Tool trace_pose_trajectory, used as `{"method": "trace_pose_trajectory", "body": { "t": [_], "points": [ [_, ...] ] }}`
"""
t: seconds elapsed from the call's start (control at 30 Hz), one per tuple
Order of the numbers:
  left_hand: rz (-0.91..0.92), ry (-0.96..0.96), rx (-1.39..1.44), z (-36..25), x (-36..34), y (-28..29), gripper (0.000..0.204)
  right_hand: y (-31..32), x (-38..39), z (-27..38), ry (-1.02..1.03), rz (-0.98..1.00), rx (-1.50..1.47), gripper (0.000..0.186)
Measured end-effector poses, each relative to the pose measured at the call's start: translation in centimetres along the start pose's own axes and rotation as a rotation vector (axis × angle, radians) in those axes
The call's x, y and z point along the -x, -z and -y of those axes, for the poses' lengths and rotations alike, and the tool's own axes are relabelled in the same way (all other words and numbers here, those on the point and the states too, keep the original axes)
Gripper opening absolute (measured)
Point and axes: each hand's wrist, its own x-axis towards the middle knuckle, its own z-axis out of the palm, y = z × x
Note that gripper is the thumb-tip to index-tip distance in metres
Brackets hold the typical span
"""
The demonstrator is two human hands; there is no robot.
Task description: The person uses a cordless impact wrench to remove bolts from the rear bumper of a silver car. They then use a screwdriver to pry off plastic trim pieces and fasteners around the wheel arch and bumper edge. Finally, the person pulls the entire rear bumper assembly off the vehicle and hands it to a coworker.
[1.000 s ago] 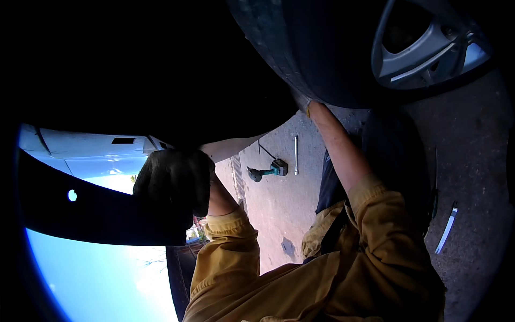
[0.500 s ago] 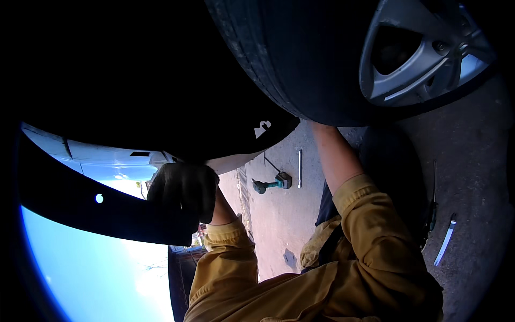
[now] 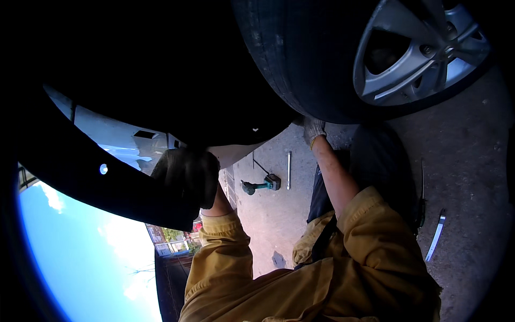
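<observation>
My left hand point(image 3: 189, 177), in a dark work glove, is closed round the end of a dark curved panel point(image 3: 120, 188). A small round hole goes through this panel, and it stretches off to the left with sky beneath it. My right hand point(image 3: 314, 130) wears a pale knitted glove and reaches up beside the car tyre point(image 3: 284, 70), at the lower end of a large black area. Its fingers are hidden there, so I cannot see what they hold or touch. Part of the light-coloured car body point(image 3: 115, 131) shows above the panel.
The silver alloy wheel point(image 3: 418, 67) is at upper right. On the ground lie a teal cordless power tool point(image 3: 262, 184), a metal bar point(image 3: 289, 170), a thin dark tool point(image 3: 421, 201) and a strip-like silver tool point(image 3: 435, 239). My dark-trousered leg point(image 3: 383, 166) is below the tyre.
My right hand has come partly out from behind the tyre, so its glove now shows. My left hand still holds the panel. The whole view has shifted slightly.
</observation>
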Motion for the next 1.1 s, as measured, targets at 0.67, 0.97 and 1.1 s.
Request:
{"method": "trace_pose_trajectory", "body": {
  "t": [0.67, 0.97, 1.1],
  "points": [
    [-1.308, -0.192, -0.326, 2.9, 0.6, -9.4, 0.054, -13.1, 26.9, 2.9, 1.146, 0.482, 1.164, 0.040],
    [-1.361, -0.590, -0.101, 5.2, -2.0, -13.4, 0.053, -10.6, 23.2, 1.9, 0.795, 0.481, 0.725, 0.036],
    [-1.319, -0.532, -0.096, 4.3, -1.2, -13.8, 0.044, -16.1, 26.6, 2.6, 0.452, 0.695, 0.591, 0.030]
  ]
}}
